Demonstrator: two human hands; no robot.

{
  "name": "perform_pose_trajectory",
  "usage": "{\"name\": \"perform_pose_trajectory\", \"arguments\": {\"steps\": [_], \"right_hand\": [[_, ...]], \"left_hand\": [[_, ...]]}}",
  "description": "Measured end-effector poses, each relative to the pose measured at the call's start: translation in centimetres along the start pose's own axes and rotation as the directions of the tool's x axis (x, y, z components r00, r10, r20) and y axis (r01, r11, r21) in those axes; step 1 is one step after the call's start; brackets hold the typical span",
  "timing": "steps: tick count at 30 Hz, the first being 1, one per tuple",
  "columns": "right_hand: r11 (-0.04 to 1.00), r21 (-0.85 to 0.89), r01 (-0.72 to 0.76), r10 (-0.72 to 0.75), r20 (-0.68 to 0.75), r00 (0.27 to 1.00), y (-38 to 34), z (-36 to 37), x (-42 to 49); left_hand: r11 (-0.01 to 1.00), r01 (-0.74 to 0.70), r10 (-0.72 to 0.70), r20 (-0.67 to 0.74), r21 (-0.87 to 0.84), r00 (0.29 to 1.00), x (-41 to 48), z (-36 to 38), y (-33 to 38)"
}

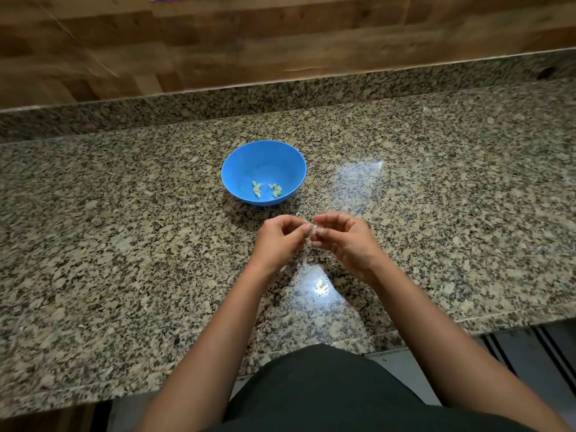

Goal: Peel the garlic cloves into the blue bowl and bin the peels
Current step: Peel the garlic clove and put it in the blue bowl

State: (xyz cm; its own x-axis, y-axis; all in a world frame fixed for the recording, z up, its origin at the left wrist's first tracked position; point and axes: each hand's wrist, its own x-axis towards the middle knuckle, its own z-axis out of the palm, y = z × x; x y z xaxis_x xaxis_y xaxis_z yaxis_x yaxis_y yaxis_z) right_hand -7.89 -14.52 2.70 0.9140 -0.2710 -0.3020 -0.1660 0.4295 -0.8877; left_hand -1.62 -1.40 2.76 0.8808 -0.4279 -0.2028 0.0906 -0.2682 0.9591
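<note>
A blue bowl [263,157] stands on the granite counter, with several peeled, pale yellow garlic cloves [267,189] lying at its bottom. Just in front of the bowl, my left hand [280,236] and my right hand [343,236] meet fingertip to fingertip. Between them they pinch a small garlic clove [312,229] with pale papery skin. The clove is mostly hidden by my fingers. A few thin bits of peel [308,260] lie on the counter under my hands.
The speckled granite counter [124,244] stretches left and right, with a raised granite lip and a wooden wall [218,42] behind it. Its front edge runs close to my body. No bin is in view.
</note>
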Motion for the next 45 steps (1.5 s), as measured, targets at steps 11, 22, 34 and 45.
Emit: {"name": "perform_pose_trajectory", "arguments": {"steps": [11, 22, 34, 45], "right_hand": [[0.884, -0.464, 0.051, -0.059, -0.004, 0.998, -0.1, 0.4, 0.4], [0.63, -0.776, 0.006, -0.267, -0.209, 0.941, 0.5, -0.6, 4.4], [0.496, -0.855, 0.153, -0.298, -0.002, 0.954, 3.5, -0.2, -1.3], [-0.124, -0.981, 0.148, -0.087, 0.16, 0.983, 6.7, 2.3, 0.8]], "left_hand": [[0.995, 0.097, -0.097, 0.067, -0.008, 0.993, 0.3, 0.1, -0.6], [0.837, -0.073, 0.083, 0.007, 0.542, 0.997, -1.0, -0.7, -1.5], [0.804, -0.132, 0.216, -0.078, 0.58, 0.973, -3.3, -0.9, -3.4], [0.894, -0.057, 0.204, -0.29, 0.445, 0.935, -4.8, -2.5, -4.6]]}}
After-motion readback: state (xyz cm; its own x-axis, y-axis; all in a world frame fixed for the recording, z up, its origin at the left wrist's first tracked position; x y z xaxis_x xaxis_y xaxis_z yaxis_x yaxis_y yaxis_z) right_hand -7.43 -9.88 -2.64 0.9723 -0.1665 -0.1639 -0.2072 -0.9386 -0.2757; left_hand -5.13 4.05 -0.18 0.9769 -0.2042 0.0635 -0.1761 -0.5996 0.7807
